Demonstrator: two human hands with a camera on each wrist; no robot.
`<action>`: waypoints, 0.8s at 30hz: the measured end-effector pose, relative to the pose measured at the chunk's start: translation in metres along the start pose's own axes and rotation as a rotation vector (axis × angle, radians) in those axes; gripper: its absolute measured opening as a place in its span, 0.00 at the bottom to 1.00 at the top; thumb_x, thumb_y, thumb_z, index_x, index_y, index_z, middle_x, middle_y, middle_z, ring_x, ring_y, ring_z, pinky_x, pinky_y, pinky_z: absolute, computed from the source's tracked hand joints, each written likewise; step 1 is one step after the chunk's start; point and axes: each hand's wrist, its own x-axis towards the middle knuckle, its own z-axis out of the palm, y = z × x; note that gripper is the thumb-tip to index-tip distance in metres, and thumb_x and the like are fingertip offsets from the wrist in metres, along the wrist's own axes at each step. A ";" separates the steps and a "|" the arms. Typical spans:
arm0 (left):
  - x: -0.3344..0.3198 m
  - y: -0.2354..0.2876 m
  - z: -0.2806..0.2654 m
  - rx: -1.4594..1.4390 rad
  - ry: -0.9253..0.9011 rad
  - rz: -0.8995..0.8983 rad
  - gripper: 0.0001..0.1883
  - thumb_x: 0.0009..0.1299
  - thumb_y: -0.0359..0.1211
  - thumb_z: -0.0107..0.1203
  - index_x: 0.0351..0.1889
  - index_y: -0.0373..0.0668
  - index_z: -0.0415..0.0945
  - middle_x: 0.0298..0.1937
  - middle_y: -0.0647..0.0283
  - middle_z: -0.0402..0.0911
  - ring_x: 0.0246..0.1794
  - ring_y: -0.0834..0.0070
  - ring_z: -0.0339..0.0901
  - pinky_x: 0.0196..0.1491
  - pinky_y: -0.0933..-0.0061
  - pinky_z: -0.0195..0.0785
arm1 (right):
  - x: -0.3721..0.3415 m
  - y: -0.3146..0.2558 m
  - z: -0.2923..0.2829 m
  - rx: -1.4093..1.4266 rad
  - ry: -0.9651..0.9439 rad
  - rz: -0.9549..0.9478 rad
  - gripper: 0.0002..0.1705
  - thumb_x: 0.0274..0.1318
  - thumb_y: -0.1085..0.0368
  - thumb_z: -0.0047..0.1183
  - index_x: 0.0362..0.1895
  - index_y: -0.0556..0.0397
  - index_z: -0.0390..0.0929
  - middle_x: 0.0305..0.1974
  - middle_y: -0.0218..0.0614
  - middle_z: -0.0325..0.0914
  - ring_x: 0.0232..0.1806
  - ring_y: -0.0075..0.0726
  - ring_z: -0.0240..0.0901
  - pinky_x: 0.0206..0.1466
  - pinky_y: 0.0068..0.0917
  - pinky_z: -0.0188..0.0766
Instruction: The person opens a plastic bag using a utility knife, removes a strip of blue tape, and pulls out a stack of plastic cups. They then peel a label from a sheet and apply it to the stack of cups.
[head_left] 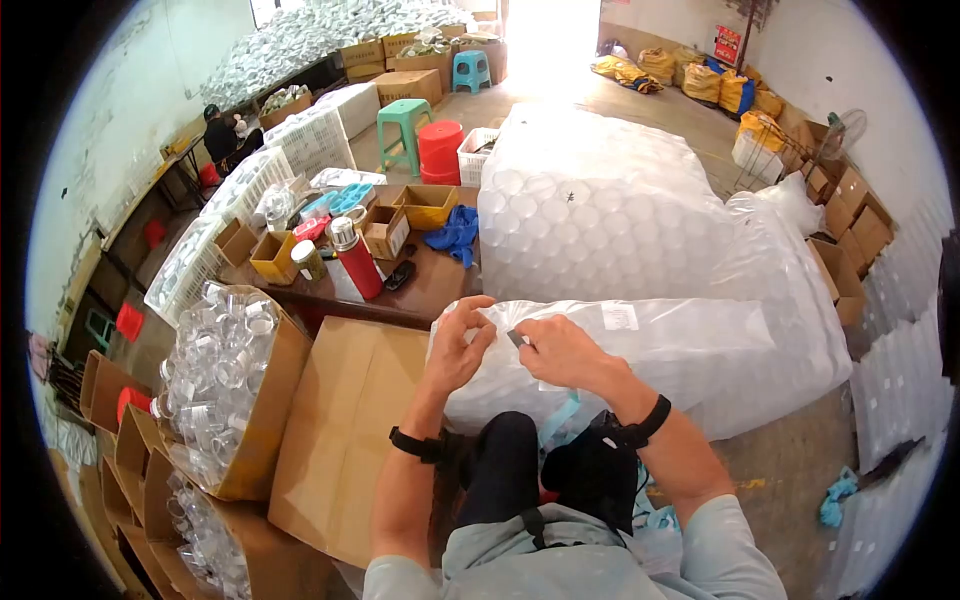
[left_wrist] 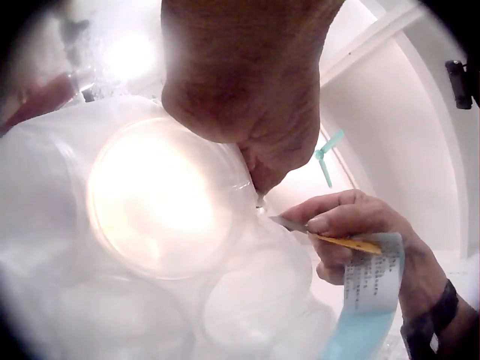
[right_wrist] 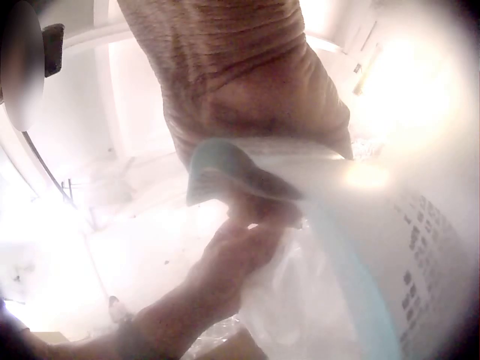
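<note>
In the head view a long clear plastic bag (head_left: pixel 680 335) lies across the front, with round clear shapes inside it. My left hand (head_left: pixel 460 345) is at its left end, pinching the film, as the left wrist view suggests at the fingertips. Close to its right, my right hand (head_left: pixel 567 352) grips a small blade (left_wrist: pixel 289 223) with a yellow handle (left_wrist: pixel 349 242), its tip near the left fingertips. A printed label strip (left_wrist: pixel 373 281) with a light blue part hangs from the right hand (left_wrist: pixel 367 221); it also curves large across the right wrist view (right_wrist: pixel 420 262).
A larger wrapped stack (head_left: pixel 600 220) stands behind. To the left are a brown table (head_left: pixel 320 290) with a red flask (head_left: pixel 358 265), a carton flap (head_left: pixel 350 430) and a box of clear cups (head_left: pixel 225 370). Another person (head_left: pixel 225 140) sits far left.
</note>
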 end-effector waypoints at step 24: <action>-0.009 -0.003 0.003 -0.284 0.032 -0.050 0.20 0.78 0.24 0.60 0.66 0.37 0.72 0.38 0.74 0.78 0.41 0.86 0.74 0.51 0.78 0.68 | -0.003 -0.006 0.001 -0.012 0.057 -0.035 0.15 0.59 0.63 0.53 0.41 0.63 0.83 0.35 0.64 0.85 0.42 0.70 0.84 0.50 0.58 0.81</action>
